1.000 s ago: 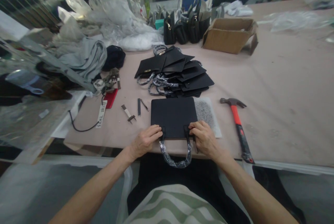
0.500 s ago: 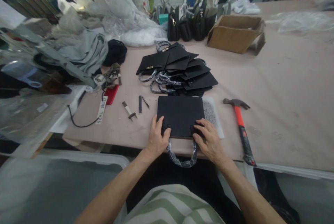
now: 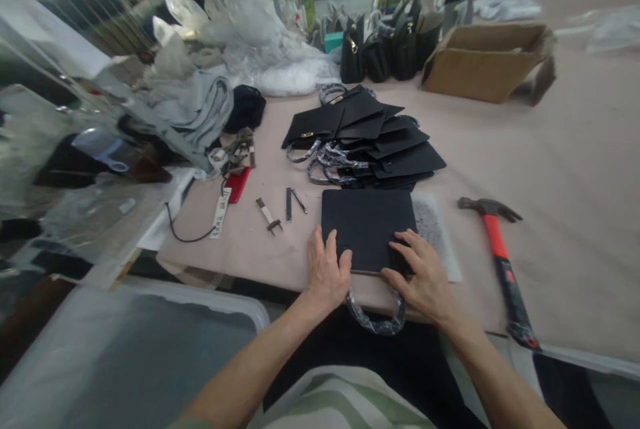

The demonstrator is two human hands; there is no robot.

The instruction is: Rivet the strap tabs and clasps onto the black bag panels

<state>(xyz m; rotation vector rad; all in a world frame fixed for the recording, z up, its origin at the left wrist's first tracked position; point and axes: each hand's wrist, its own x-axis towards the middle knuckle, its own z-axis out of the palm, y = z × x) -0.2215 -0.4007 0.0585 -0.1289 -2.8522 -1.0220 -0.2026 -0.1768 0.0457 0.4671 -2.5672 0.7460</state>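
Observation:
A flat black bag panel point(image 3: 369, 222) lies at the table's front edge, partly over a speckled slab point(image 3: 434, 232). Its plastic-wrapped handle point(image 3: 376, 322) hangs toward me past the edge. My left hand point(image 3: 327, 268) rests on the panel's lower left corner, fingers apart. On the lower right corner lies my right hand point(image 3: 423, 276), its fingers spread too. Behind the panel is a pile of similar black panels point(image 3: 370, 132) with wrapped handles. To the right, a claw hammer point(image 3: 503, 262) with a red and black grip lies on the table.
Small tools point(image 3: 289, 204) and a white-and-brown tool point(image 3: 269, 216) lie left of the panel. Further left are a red item point(image 3: 239, 186) and a labelled strip point(image 3: 220, 214). Black bags point(image 3: 377, 56) and a cardboard box point(image 3: 487, 59) stand at the back.
The view has turned left, so everything appears further right. Both hands remain on the panel, with only slight shifts of the fingers.

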